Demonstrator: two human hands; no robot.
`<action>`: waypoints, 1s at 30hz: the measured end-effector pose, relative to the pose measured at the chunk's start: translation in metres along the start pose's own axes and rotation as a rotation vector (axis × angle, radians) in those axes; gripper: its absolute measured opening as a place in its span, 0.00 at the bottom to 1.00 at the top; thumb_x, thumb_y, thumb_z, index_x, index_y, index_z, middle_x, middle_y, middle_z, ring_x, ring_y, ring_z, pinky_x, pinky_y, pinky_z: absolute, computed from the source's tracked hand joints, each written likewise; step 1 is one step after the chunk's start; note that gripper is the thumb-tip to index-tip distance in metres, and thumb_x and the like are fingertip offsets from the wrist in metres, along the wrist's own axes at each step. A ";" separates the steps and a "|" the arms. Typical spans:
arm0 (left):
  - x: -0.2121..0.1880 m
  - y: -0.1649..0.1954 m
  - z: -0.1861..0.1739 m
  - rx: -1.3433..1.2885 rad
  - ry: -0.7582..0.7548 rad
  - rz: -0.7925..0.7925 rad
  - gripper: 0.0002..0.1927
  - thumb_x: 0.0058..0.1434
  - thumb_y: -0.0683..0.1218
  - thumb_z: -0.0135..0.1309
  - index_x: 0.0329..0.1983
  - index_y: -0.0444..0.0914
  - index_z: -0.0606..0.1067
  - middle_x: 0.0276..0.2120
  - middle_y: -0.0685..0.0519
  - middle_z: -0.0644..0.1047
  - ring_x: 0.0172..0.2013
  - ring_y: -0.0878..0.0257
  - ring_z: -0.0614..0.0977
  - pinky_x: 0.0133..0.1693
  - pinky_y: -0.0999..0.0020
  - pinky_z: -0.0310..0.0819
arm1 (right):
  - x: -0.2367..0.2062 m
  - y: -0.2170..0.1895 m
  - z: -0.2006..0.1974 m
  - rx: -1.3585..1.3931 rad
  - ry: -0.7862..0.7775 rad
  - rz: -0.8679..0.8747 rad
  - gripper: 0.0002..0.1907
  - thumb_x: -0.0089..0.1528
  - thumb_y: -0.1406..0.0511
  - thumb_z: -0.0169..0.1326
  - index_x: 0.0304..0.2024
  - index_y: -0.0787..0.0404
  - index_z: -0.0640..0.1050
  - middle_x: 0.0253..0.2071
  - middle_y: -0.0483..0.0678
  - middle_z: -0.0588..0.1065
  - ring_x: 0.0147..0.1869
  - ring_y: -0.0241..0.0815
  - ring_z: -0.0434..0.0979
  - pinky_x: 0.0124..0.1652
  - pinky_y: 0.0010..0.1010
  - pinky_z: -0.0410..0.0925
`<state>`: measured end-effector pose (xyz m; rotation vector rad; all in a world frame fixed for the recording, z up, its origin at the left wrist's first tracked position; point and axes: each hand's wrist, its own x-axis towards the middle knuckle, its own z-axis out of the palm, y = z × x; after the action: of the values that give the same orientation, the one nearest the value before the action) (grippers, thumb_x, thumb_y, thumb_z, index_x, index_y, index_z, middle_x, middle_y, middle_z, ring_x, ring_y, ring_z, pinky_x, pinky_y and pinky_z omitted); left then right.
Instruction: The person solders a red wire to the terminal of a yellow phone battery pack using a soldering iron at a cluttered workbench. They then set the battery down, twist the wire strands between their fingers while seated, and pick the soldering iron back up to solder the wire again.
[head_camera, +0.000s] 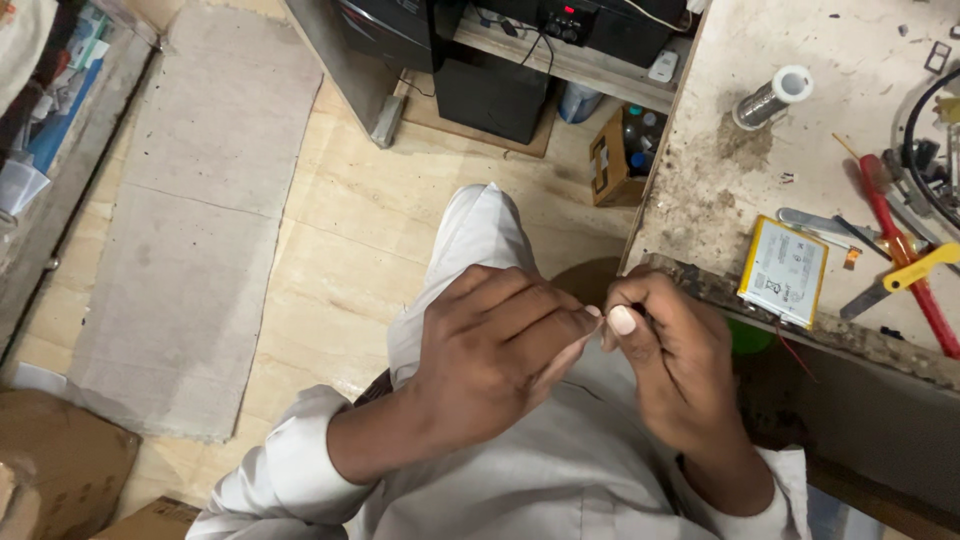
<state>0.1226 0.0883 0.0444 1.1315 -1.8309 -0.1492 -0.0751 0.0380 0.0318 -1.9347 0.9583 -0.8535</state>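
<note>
We note left hand (490, 345) and right hand (672, 360) meeting fingertip to fingertip over the lap, both pinching something too small to identify; tabletop (730, 150) lies right.

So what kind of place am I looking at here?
Most likely a small electronics repair workbench. On the stained bench top lie a flat battery pack, a spool of solder wire and a red-handled screwdriver. The left hand and right hand pinch something tiny together over the lap.
</note>
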 end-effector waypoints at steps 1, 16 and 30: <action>0.000 -0.001 -0.001 0.015 -0.008 0.021 0.08 0.59 0.40 0.66 0.41 0.38 0.80 0.39 0.55 0.80 0.40 0.61 0.82 0.43 0.65 0.71 | 0.000 -0.001 0.001 -0.036 0.000 0.016 0.11 0.71 0.64 0.48 0.37 0.64 0.73 0.27 0.44 0.72 0.30 0.32 0.72 0.33 0.23 0.66; -0.010 -0.028 -0.022 0.184 -0.154 0.187 0.10 0.58 0.42 0.58 0.43 0.36 0.80 0.42 0.54 0.80 0.43 0.61 0.80 0.43 0.66 0.70 | 0.006 0.019 0.028 0.117 -0.103 0.126 0.13 0.72 0.64 0.44 0.33 0.62 0.72 0.19 0.41 0.67 0.22 0.29 0.66 0.25 0.24 0.62; -0.003 -0.046 -0.035 0.255 -0.205 0.325 0.10 0.55 0.42 0.57 0.40 0.36 0.80 0.36 0.55 0.77 0.39 0.61 0.79 0.40 0.67 0.72 | 0.010 0.072 0.064 0.793 -0.188 0.619 0.19 0.71 0.60 0.50 0.28 0.64 0.69 0.17 0.39 0.60 0.15 0.29 0.59 0.16 0.24 0.57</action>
<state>0.1785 0.0767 0.0374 0.9991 -2.2386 0.1673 -0.0400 0.0238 -0.0579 -0.9389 0.8511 -0.5441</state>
